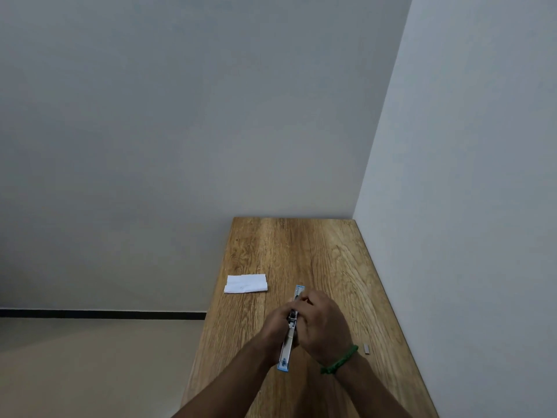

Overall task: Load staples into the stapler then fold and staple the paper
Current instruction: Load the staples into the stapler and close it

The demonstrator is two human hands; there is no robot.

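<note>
Step in hand (judged): step 1, loading staples. Stapler (287,346) is swung fully open, its 2 halves in near 1 line, blue tips at the far and near ends, hinge hidden between the hands. It's held just above the table (316,251), near-centre; can't tell if it touches the wood.

L hand (275,322): comes in from the left, fingers curled round the stapler at the hinge, a steadying grip. Forearm runs up from bottom-left.

R hand (322,324): back of hand to the camera, fingers curled in and down onto the far half by the hinge, gripping it. Fingertips hidden under the knuckles, so can't tell if they also pinch staples. Green band (340,360) on the wrist.

1 short staple strip (366,349) lies on the table just right of the R wrist, not touched. Whether the magazine is already filled: not visible.

Paper (246,284): white, flat at the table's left edge, well apart from both hands, unstapled. Looks folded small, not sure.

Next move calls for (est.): if the channel is empty, R hand frees up and picks up the strip, lays it legs-down in the channel while L holds the base steady; then shut the top until it clicks. Paper work comes after
</note>
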